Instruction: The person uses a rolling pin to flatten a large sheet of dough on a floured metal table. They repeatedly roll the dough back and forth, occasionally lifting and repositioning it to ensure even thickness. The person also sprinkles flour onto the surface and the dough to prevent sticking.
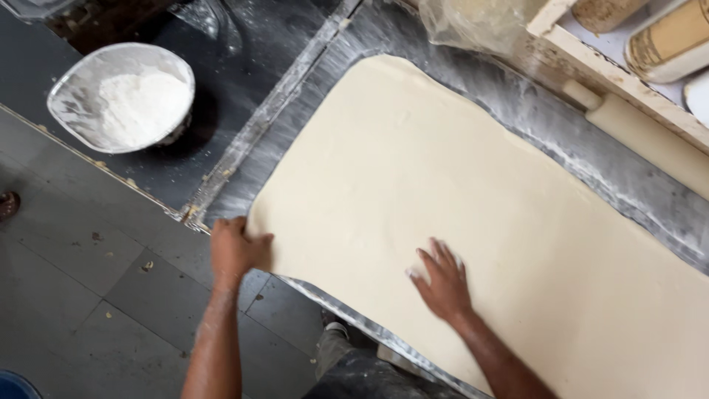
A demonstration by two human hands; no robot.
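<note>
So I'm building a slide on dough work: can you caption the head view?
Left hand grips the dough sheet's corner, right hand flat on it, flour bowl nearby.

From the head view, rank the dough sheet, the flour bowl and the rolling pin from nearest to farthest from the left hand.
1. Dough sheet: the left hand grips its corner at the table edge.
2. Flour bowl: up and to the left, on the dark side surface.
3. Rolling pin: far right, beyond the sheet.

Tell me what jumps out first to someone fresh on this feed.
A huge pale dough sheet covers most of the floured metal table. The left hand grips its near-left corner; the right hand lies flat on it. A bowl of flour sits upper left, a rolling pin along the far edge.
</note>
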